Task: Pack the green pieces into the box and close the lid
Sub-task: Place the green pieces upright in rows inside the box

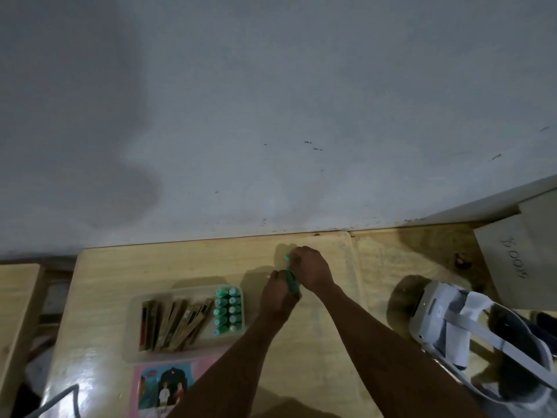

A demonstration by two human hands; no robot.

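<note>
Some half-hidden green pieces [293,283] are gripped by left hand [278,292] and right hand [311,267].

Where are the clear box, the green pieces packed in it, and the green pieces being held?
clear box [134,327], head view, left wall.
packed green pieces [228,310], head view, middle of rows.
held green pieces [293,283], head view, lower visible part.

- green pieces [293,283] between left hand [275,292] and right hand [310,268]: mostly covered by fingers; count unclear
- pink sheet [162,387]: cut by bottom edge; right part under forearm
- headset [437,315]: strap runs off right edge; print too blurred to read
</note>
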